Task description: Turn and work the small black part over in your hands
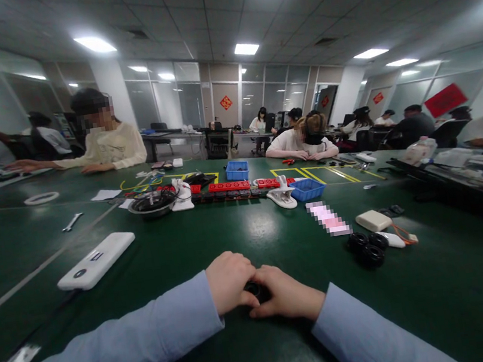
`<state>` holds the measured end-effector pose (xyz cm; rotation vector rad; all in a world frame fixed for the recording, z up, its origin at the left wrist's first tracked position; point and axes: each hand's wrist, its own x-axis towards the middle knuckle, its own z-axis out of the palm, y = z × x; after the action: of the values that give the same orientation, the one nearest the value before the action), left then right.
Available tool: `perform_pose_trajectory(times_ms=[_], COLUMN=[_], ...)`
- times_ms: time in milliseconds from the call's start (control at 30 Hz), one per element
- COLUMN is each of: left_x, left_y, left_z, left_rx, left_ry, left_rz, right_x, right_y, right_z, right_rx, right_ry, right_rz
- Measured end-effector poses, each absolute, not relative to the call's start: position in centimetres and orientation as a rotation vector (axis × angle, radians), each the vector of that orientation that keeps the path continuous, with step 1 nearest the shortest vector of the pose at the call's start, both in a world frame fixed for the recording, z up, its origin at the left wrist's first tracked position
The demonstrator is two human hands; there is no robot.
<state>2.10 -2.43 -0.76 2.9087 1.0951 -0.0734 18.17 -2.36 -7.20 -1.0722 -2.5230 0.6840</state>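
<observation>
My left hand [230,279] curls over a black round part [257,290] on the green table, thumb and fingers closed about it. From the other side my right hand [280,291] grips the same part, its thumb in front and its fingers behind. Most of the part is covered by the hands, so its exact kind does not show. To the right lies a cluster of several black wheel-like rings [368,248]. Beside them are a cream-coloured box [373,220] and a small white piece [393,239] near orange wires.
A white power bank-like device [98,261] with a dark cable lies left, a wrench [72,222] beyond it. Farther back are a coil of black cable [154,201], red blocks [228,186] and blue bins [307,189] [237,170]. Other people sit around the table.
</observation>
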Motion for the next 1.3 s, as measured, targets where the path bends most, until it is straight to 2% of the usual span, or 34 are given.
perform_pose_trajectory(times_ms=[533,800,933,1067,1167,1300], left_x=[3.4,3.1,1.8,-0.4,-1.9,-3.1], left_y=[-4.2,-3.9,-2.3,0.3,1.6,1.5], left_z=[-2.2,-1.9,-2.5,-4.3,-6.4,-8.9], left_rx=[2.825,2.743,2.712,2.754,2.779,2.754], left_ry=[1.538,1.595,1.62,1.366,1.053,0.864], left_rz=[-0.002,-0.158,-0.033,0.26,0.374,0.494], right_x=[18.3,18.2,18.4,18.8,19.2,19.7], right_y=[-2.1,-2.0,-2.1,-2.3,-2.5,-2.6], right_z=[-7.8,-7.6,-7.5,-6.8,-6.2,-5.8], right_rx=[-1.083,-1.119,-1.107,-1.102,-1.13,-1.137], right_ry=[-2.547,-2.602,-2.597,-2.579,-2.536,-2.392], right_rz=[0.659,0.584,0.58,0.66,0.724,0.732])
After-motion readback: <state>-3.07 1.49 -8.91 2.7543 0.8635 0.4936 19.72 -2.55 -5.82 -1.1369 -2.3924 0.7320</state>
